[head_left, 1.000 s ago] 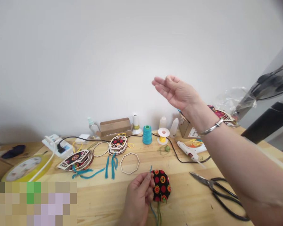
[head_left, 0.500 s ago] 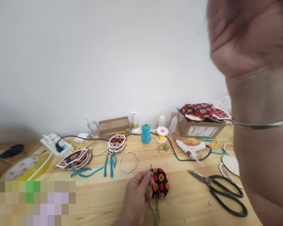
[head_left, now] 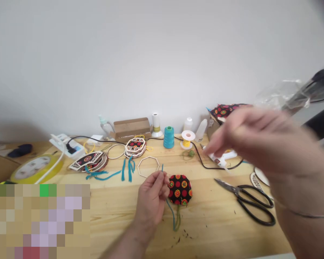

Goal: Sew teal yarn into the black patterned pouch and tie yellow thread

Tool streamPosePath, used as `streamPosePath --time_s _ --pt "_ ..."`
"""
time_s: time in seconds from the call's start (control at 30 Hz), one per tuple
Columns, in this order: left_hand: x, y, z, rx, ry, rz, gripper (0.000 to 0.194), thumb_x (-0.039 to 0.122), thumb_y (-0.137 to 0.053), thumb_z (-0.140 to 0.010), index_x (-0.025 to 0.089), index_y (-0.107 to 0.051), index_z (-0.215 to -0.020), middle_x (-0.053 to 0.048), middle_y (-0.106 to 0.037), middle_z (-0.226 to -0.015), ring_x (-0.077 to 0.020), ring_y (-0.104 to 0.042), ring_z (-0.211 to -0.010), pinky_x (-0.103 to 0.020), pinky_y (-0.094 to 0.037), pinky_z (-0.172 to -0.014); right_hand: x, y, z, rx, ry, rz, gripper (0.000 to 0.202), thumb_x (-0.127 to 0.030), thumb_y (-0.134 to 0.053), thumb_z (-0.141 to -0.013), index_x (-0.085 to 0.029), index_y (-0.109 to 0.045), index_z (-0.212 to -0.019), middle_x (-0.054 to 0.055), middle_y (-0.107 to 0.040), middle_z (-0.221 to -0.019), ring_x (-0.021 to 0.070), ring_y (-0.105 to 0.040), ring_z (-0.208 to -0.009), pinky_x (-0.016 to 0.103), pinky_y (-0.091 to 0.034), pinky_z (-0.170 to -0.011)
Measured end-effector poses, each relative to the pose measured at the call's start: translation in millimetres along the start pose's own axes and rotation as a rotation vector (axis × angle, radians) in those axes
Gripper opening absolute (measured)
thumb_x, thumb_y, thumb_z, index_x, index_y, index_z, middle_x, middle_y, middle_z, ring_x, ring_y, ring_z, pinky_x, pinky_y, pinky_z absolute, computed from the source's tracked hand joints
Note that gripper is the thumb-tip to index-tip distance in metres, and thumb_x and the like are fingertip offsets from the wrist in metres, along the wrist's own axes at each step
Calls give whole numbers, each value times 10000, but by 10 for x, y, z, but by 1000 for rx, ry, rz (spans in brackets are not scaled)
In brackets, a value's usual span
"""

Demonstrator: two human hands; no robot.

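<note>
My left hand (head_left: 152,194) is closed in a pinch, and the tip of a teal cord (head_left: 162,167) sticks up between thumb and forefinger. The rest of that cord hangs below the fingers. Right beside the fingertips lies a rounded, many-sided piece covered in black fabric with red and orange flowers (head_left: 180,190). A green cord loop (head_left: 178,220) trails from its lower edge. My right hand (head_left: 261,140) is raised over the right of the table, blurred, with its fingers drawn together. Whatever they hold is too smeared to make out.
Black-handled scissors (head_left: 236,190) lie at right, blades pointing left. Behind them are a white glue gun (head_left: 218,160) and its cable, partly hidden. A teal thread cone (head_left: 169,137), a yellow spool (head_left: 188,138) and an octagonal frame (head_left: 139,172) stand or lie farther back.
My right hand has come down from the upper right and swung inward, its fingers now in view. My left hand still pinches the teal cord. The view has tilted slightly downward.
</note>
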State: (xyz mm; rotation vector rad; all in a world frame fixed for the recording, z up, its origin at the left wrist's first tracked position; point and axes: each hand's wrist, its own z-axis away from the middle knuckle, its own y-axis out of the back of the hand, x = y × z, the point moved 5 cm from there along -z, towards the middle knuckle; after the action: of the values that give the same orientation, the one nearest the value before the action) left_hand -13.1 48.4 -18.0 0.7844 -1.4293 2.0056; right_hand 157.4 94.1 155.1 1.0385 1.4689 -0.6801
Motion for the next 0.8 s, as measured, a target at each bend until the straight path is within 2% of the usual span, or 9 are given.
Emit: streamPosePath --time_s 0.07,0.13,0.2,0.27,0.33,0.4,0.57,0.8 --pt "34 -8 5 -2 -19 4 178 243 -745 -654 110 -640 -710 -8 -605 -638 5 -286 -416 -132 -234 -393 294 -299 123 -258 -83 93 120 -236 -552 -831 -167 -597 -744 26 -660 -718 120 -615 -656 242 -501 -595" --pt "29 -24 15 -22 8 -8 166 248 -720 -687 112 -631 -721 -18 -620 -675 4 -253 -419 -135 -225 -390 529 -562 247 -485 -120 306 121 -118 -517 -809 -162 -608 -743 -6 -631 -665 90 -575 -611 203 -454 -561" --pt "-17 -44 31 -59 77 -36 152 251 -699 -714 119 -627 -738 16 -562 -588 -7 -244 -421 -138 -235 -397 637 -713 312 -580 -57 490 174 -50 -491 -781 -161 -611 -720 -24 -589 -633 75 -530 -596 188 -414 -553" --pt "-73 -64 53 -100 139 -71 153 263 -685 -729 124 -621 -740 56 -452 -496 -20 -257 -422 -143 -254 -408 655 -753 310 -565 40 534 190 -44 -481 -793 -159 -618 -729 -14 -592 -709 77 -525 -655 191 -415 -603" --pt "-119 -89 75 -146 178 -100 172 278 -675 -736 123 -602 -722 73 -389 -477 -20 -243 -414 -143 -241 -402 673 -687 256 -462 108 513 197 -71 -470 -828 -160 -629 -754 12 -592 -869 83 -534 -745 211 -427 -693" --pt "-156 -115 96 -184 210 -122 194 288 -663 -744 120 -576 -702 73 -394 -486 -11 -209 -404 -137 -200 -388 747 -579 185 -350 141 509 183 -105 -484 -839 -165 -632 -750 25 -556 -949 92 -530 -789 235 -425 -746" --pt "-200 -132 112 -189 242 -201 179 280 -630 -763 127 -547 -722 11 -552 -575 2 -225 -392 -139 -169 -390 1043 -428 57 -248 129 449 109 -159 -561 -813 -164 -620 -722 23 -537 -857 112 -526 -774 255 -427 -737" --pt "-219 -122 87 -189 240 -190 166 269 -617 -779 136 -533 -726 58 -440 -521 -9 -222 -409 -149 -167 -400 1186 -365 -11 -190 44 373 121 -176 -580 -798 -146 -588 -681 18 -563 -777 113 -513 -717 252 -409 -685"
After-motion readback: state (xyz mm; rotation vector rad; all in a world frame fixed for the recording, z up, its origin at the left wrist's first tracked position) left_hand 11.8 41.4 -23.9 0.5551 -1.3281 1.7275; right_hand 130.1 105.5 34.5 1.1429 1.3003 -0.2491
